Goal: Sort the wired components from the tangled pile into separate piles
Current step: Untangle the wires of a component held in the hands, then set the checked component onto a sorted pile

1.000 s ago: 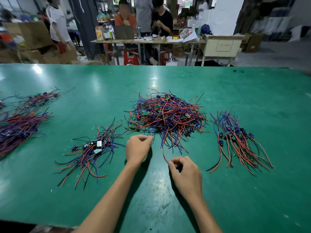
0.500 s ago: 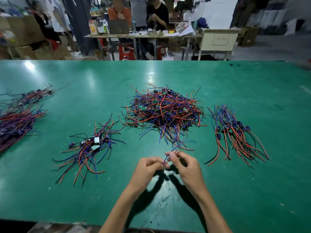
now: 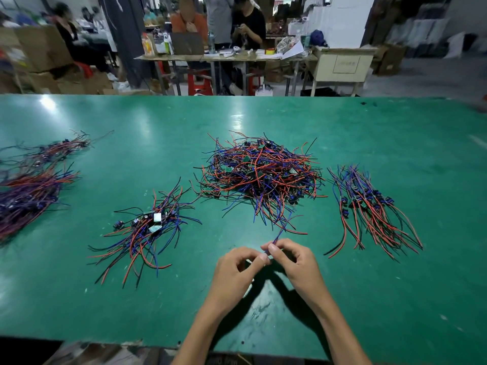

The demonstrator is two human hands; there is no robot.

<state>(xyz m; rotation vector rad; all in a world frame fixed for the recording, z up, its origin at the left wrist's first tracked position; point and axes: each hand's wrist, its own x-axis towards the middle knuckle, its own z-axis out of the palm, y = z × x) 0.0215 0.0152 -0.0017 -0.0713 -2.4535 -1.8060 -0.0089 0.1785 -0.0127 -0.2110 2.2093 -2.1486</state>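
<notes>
Both hands sit close together at lower centre of the frame, just above the green table (image 3: pixel 369 299). The left hand (image 3: pixel 237 267) has its fingers curled in, with the thumb and forefinger tips meeting right where the wire end is, and the right hand (image 3: pixel 295 259) is pinching the same thin blue/purple wire (image 3: pixel 280 233) between thumb and forefinger. That wire runs up and slightly right from the fingertips into the near edge of the big tangled pile (image 3: pixel 261 175), which sits dead centre of the frame, a heap of red, blue and black leads with little green boards poking out. To the left of centre there's a smaller sorted pile (image 3: pixel 147 227) with a couple of pale square parts on top, leads fanning toward the bottom left. To the right of centre is another sorted pile (image 3: pixel 369 206), its wires lying mostly parallel and trailing toward the lower right. At the far left edge there are two more bunches (image 3: pixel 29 185), kinda blurred. Along the top of the frame, past the table edge, people (image 3: pixel 247 25) sit at a cluttered workbench (image 3: pixel 224 57) with cardboard boxes (image 3: pixel 34 48) at upper left.
</notes>
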